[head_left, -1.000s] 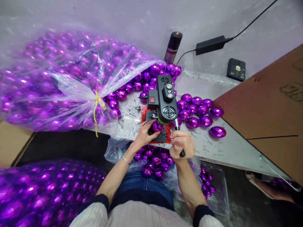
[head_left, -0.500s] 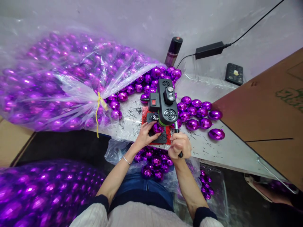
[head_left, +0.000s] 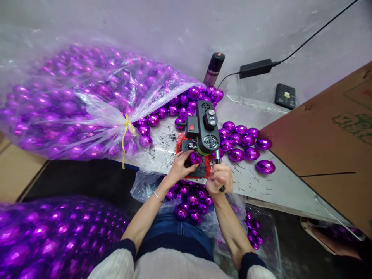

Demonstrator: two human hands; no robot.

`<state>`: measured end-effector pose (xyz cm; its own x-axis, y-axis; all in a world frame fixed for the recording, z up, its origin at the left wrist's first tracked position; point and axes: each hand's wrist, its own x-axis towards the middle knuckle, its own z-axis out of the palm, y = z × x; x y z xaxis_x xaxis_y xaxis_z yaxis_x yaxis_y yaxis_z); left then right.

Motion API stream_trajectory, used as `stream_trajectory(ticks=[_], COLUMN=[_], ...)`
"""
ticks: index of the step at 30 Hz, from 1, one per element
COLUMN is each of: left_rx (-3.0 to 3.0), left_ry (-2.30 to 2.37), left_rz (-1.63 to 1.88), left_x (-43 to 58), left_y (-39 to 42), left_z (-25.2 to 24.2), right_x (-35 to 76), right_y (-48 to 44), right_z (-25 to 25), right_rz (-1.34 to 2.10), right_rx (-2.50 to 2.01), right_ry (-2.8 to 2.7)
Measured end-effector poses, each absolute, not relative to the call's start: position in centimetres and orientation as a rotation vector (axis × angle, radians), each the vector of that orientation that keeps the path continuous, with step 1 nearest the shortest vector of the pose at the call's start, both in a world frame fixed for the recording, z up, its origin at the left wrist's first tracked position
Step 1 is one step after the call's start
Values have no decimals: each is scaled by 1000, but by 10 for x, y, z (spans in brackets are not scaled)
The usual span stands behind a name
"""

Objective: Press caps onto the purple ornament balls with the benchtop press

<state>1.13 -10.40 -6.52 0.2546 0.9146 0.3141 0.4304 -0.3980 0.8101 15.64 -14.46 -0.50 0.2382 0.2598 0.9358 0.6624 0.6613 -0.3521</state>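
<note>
"Where's the bauble?"
"Just under the near end of the black machine, over the dark base on the tabletop; the left hand has it pinched from the left between its fingers; the right hand has its fingers wrapped around the lever."
"What could go wrong?"
"The left fingertips sit close to the machine's head; if the lever were worked with them too far in, I'd expect a nip; a slack pinch could let that round shell roll and sit crooked; whether it touches the head, I can't tell."
"And around them?"
"The loose baubles lie unfenced to the right; a sideways knock could set one rolling; the pile on the near plastic might spill if the person shifted."
</note>
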Motion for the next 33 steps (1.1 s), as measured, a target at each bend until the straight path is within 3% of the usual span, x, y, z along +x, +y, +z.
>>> stream_trajectory(ticks=[9,15,19,24,27,29,33], left_rx=[1934,1956,2260,2706,2717,2586,2239], left_ry=[1187,1174,1040,872,1146,1616,2249], left_rz=[1088,1166,1227,1134,1150,1060,474], left_x=[13,10,-3,-25,-46,-65,-102], left_y=[-102,-109,-148,-184,-156,-122,-69], left_z=[-67,-69,-73,-73,-55,-34,0], right_x=[156,155,158,162,162,162,162], right_y=[-142,-152,-158,-160,-160,-160,-161], right_z=[-8,49,70,51,43,43,45], right_rz=[-314,-119,-54,-95,-86,-86,-100], right_rx=[-771,-929,-959,-935,-938,-937,-940], right_ry=[-1375,-1326,-1374,-1401,-1399,-1400,-1414])
